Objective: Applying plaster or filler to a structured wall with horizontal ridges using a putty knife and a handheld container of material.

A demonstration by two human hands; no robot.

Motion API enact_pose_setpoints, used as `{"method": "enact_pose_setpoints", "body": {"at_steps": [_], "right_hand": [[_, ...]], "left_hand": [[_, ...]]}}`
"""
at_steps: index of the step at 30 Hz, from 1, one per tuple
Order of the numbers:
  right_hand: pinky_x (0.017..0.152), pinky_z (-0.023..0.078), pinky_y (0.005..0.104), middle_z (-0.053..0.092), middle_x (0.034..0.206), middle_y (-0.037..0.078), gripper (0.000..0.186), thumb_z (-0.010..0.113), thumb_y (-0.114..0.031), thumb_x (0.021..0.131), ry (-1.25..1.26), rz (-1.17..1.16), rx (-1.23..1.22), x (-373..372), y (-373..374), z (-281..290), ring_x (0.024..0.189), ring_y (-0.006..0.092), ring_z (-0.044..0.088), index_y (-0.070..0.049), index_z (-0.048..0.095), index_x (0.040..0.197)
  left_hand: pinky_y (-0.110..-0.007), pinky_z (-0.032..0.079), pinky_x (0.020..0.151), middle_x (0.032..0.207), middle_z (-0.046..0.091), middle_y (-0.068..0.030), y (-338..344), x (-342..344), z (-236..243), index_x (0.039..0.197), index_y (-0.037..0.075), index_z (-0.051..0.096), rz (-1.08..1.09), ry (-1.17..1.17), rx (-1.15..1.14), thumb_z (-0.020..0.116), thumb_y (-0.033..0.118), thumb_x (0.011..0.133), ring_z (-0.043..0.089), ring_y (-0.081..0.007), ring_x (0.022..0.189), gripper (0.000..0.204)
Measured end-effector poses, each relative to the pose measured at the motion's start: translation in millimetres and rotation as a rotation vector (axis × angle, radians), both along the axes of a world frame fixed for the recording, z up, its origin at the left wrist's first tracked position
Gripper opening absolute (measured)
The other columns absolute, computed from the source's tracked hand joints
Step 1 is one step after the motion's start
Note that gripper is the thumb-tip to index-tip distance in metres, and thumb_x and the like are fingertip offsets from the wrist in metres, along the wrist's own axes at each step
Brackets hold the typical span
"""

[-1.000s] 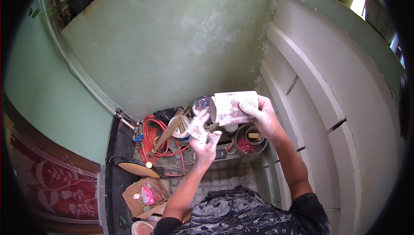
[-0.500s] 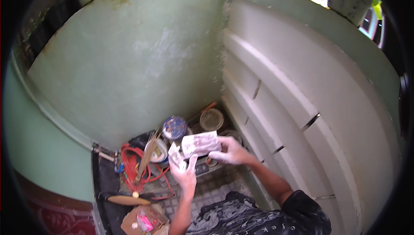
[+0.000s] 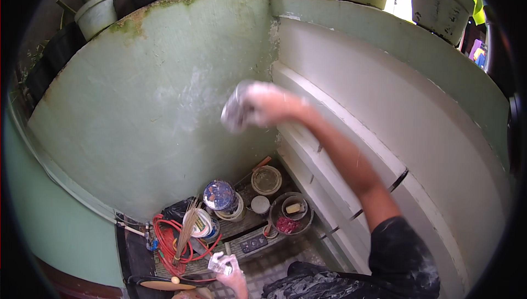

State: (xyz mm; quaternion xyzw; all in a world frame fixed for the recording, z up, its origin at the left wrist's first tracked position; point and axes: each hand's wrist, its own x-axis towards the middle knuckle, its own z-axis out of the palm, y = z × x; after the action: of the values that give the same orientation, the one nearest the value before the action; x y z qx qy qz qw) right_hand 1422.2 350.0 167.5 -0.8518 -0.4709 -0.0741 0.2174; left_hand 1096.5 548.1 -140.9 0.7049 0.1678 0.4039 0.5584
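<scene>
Near centre, the left hand [image 3: 235, 278] curled its fingers round a white scrap [image 3: 220, 264] of unclear outline. Farther, before the green wall [image 3: 143, 101], touching or not unclear, a motion-blurred grey sheet [image 3: 233, 109] sat gripped in the right hand [image 3: 271, 103], fingers closed.

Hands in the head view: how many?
2. Right hand: raised in front of the green wall, motion-blurred, gripping a greyish sheet. Left hand: near the bottom edge, holding a whitish folded piece. No hidden ones apparent.
</scene>
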Motion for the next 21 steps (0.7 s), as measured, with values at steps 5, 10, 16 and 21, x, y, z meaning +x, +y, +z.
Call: {"method": "enact_pose_setpoints", "body": {"at_steps": [5,10,16,21], "right_hand": [[0.080,0.052,0.0356,0.069,0.090,0.012,0.023,0.058,-0.003,0.073,-0.456,-0.404,-0.077,86,-48,70,0.087,0.0243,0.066,-0.012,0.071,0.090],[0.069,0.054,0.0352,0.069,0.078,0.010,0.014,0.054,-0.007,0.080,-0.979,-0.625,-0.421,139,-99,69,0.075,0.0242,0.068,-0.008,0.068,0.076],[0.064,0.054,0.0345,0.069,0.075,0.008,0.013,0.057,-0.007,0.078,-0.773,-0.564,-0.423,157,-111,22,0.071,0.0222,0.069,-0.007,0.069,0.079],[0.083,0.051,0.0344,0.064,0.113,0.014,0.026,0.053,-0.009,0.081,-0.720,-0.829,-0.691,132,-108,41,0.099,0.0206,0.064,-0.009,0.067,0.102]], "left_hand": [[-0.030,0.042,0.073,0.096,0.054,-0.0081,34,-31,-33,0.085,0.002,0.058,0.116,0.125,-0.224,0.066,-0.010,0.073,0.052,-0.0162,0.077,0.019],[-0.029,0.041,0.065,0.090,0.055,-0.0075,46,-48,-57,0.091,0.003,0.057,0.059,0.254,-0.385,0.066,-0.007,0.075,0.051,-0.0152,0.070,0.021],[-0.028,0.040,0.056,0.084,0.056,-0.0067,48,-52,-71,0.098,0.005,0.056,-0.028,0.304,-0.469,0.066,-0.003,0.077,0.049,-0.0140,0.061,0.024],[-0.026,0.039,0.049,0.078,0.056,-0.0060,55,-60,-81,0.104,0.006,0.055,-0.058,0.314,-0.487,0.066,0.000,0.080,0.048,-0.0130,0.053,0.027]]}}
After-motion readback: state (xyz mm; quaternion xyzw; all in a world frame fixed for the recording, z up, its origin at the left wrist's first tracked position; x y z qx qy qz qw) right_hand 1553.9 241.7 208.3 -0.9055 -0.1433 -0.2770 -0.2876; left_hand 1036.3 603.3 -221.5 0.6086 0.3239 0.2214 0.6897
